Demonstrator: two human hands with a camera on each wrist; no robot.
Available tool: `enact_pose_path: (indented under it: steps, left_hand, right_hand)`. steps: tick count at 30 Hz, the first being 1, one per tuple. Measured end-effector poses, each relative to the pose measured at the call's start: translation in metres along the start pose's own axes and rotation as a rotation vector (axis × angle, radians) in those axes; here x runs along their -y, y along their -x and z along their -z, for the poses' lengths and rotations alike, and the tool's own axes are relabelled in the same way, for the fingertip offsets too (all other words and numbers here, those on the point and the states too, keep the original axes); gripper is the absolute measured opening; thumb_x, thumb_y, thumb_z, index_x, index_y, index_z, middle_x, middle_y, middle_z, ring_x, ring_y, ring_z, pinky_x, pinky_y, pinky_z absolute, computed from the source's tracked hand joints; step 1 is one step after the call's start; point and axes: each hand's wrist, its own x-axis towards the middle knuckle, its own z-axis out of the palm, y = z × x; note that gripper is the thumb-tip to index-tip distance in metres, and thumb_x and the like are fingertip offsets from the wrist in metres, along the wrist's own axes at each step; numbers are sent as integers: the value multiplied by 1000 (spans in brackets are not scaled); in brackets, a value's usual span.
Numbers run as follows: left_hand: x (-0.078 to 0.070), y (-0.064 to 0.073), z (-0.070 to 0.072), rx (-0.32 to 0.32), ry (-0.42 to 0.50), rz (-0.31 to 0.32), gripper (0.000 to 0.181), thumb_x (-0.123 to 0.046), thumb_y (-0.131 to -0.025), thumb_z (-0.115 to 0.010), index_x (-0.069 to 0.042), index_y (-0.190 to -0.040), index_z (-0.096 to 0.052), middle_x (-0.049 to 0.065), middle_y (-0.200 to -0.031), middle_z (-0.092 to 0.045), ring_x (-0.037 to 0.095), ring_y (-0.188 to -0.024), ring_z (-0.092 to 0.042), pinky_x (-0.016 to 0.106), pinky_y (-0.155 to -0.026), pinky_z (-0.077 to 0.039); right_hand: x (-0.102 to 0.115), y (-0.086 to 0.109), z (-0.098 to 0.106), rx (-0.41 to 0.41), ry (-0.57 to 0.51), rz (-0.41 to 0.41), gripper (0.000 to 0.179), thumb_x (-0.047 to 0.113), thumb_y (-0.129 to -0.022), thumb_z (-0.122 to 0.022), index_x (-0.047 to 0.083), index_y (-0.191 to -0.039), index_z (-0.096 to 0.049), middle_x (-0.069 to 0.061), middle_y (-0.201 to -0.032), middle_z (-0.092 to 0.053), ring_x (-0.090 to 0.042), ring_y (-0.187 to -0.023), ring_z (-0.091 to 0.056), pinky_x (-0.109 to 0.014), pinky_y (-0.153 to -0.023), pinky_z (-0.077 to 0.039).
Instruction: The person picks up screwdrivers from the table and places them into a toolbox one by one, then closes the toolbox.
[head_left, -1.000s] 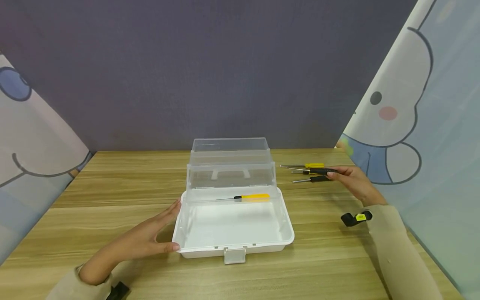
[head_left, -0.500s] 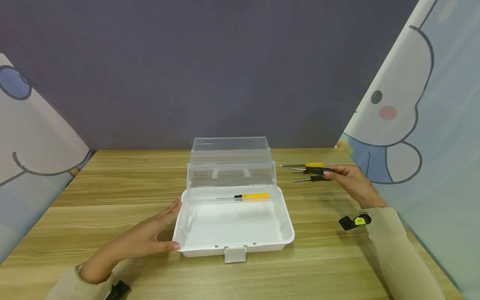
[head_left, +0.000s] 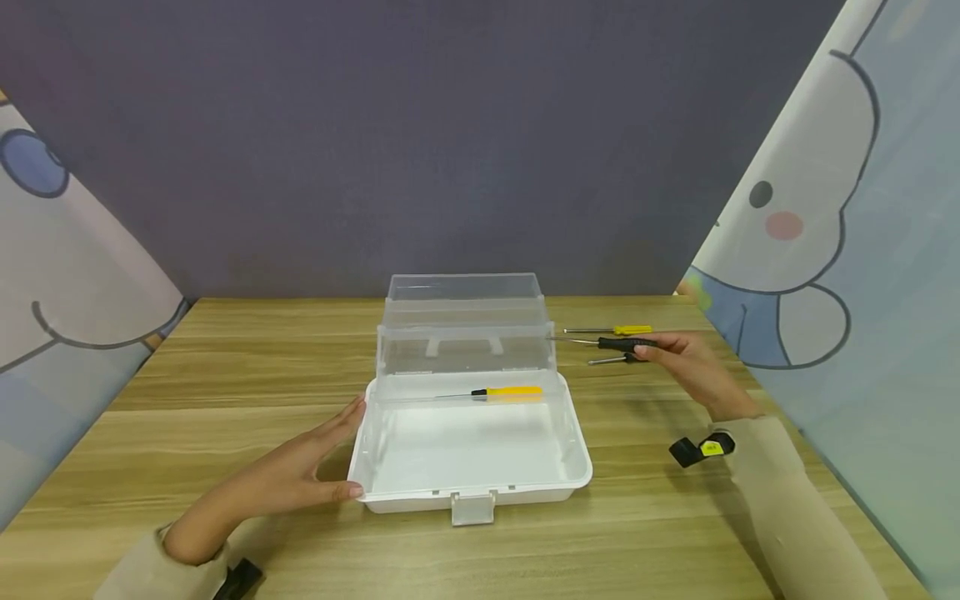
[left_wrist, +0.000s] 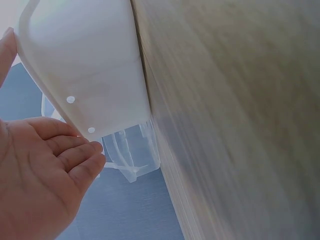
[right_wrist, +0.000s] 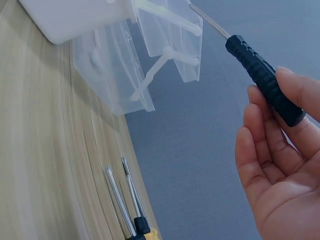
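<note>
Pinched between the thumb and fingers of my right hand (head_left: 693, 371) is a black-handled screwdriver (right_wrist: 265, 80). Its thin shaft points left, overlapping the box's lid edge in the head view. Below and behind it lie a yellow screwdriver (head_left: 633, 330) and a black screwdriver (head_left: 611, 360) partly hidden by the hand. My left hand (head_left: 288, 475) rests against the left side of a white plastic box (head_left: 468, 500), thumb at the front corner and fingers along the rim. Inside the box, toward the back, lies a yellow-and-black screwdriver (head_left: 513, 394).
The box's clear lid and tiered trays (head_left: 465, 312) stand raised behind it. A latch (head_left: 472, 509) hangs at its front. The wooden table (head_left: 255, 358) meets a dark panel (head_left: 465, 150) at the back, with patterned cloth (head_left: 806, 225) along the right.
My right hand has raised the black-handled screwdriver off the group and moved a little left with it. The left hand keeps its place at the box.
</note>
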Motion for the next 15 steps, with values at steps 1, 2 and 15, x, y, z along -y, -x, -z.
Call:
enact_pose_path:
  steps: [1, 2, 15]
  left_hand:
    - [0, 0, 0, -1, -1, 0, 94, -42, -84, -69, 1, -149, -16, 19, -155, -10, 41, -137, -19, 4, -102, -8]
    - [0, 0, 0, 0, -3, 0, 94, -42, -84, -69, 1, -149, -16, 19, -155, -10, 42, -137, -19, 4, -102, -8]
    - [0, 0, -1, 2, 1, 4, 95, -43, -83, -69, 2, -148, -17, 20, -155, -9, 42, -137, -19, 3, -101, -7]
  right_hand:
    - [0, 0, -1, -2, 6, 0, 22, 2, -94, -55, 12, -101, -73, 9, -98, -69, -5, -96, -60, -15, -84, -45]
    - [1, 0, -2, -3, 8, -1, 22, 2, -94, -55, 12, -101, -73, 9, -98, -69, -5, -96, -61, -15, -84, -45]
    - [5, 4, -16, -17, 87, -29, 19, 9, -93, -60, 17, -104, -73, 13, -107, -66, -2, -101, -58, -14, -84, -46]
